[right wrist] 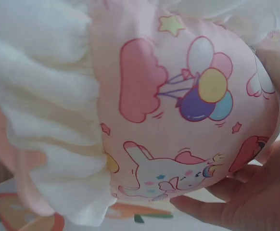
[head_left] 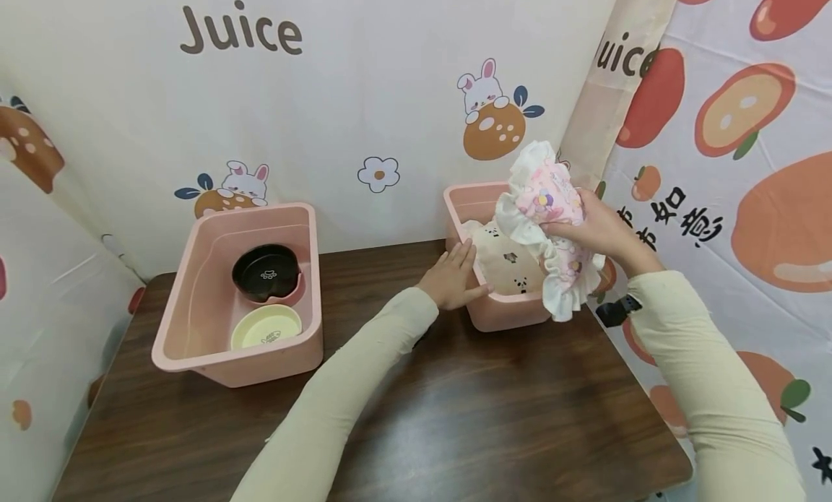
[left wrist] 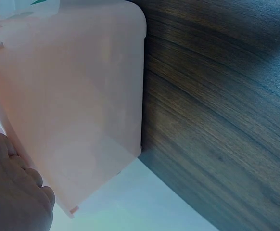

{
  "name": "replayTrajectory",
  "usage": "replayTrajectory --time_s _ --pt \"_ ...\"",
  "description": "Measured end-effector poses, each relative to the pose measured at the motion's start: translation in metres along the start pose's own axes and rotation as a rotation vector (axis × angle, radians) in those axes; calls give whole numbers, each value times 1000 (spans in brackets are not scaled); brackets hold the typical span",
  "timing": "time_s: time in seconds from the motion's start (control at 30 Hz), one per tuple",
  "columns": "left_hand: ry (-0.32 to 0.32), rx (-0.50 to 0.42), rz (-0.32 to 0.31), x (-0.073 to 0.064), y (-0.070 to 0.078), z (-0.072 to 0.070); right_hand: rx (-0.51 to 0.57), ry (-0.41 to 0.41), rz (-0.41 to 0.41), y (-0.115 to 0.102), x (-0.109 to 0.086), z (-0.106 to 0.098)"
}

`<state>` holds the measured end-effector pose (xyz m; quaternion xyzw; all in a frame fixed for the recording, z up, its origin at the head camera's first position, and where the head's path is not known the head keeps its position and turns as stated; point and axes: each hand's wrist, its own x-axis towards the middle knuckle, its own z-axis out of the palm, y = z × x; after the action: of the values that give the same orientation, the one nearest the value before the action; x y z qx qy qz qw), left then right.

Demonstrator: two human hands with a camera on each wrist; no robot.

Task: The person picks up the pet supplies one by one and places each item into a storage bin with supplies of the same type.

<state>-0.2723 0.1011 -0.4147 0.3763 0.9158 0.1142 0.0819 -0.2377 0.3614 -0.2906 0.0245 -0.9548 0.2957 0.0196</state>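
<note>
My right hand [head_left: 607,231] grips a small pink pillow [head_left: 552,191] with white ruffled edges, bunched in the middle and held over the right side of a pink plastic bin [head_left: 500,316]. Balloons and a cartoon animal decorate the pillow [right wrist: 145,130] in the right wrist view, where the fingers [right wrist: 202,209] press its edge. Inside the bin lies a beige cloth item [head_left: 507,260] printed with small faces, partly hidden by the pillow. My left hand [head_left: 451,277] rests on the bin's left rim, fingers extended along it and thumb spread toward the front corner.
A second pink bin [head_left: 175,321] stands at the left of the dark wooden table [head_left: 442,415]. In it sit a black round dish [head_left: 266,271], over something pink, and a pale yellow dish [head_left: 266,325]. Printed cloth [head_left: 383,68] hangs behind and at both sides.
</note>
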Motion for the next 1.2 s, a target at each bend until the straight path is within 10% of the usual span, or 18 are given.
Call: replayTrajectory --time_s 0.4,0.9,1.2 --pt "14 2 8 2 -1 3 45 139 149 -6 42 27" --pt "-20 8 -10 -1 0 1 -76 43 421 6 56 74" --pt "-31 5 -12 -1 0 -1 -145 8 416 16 57 95"
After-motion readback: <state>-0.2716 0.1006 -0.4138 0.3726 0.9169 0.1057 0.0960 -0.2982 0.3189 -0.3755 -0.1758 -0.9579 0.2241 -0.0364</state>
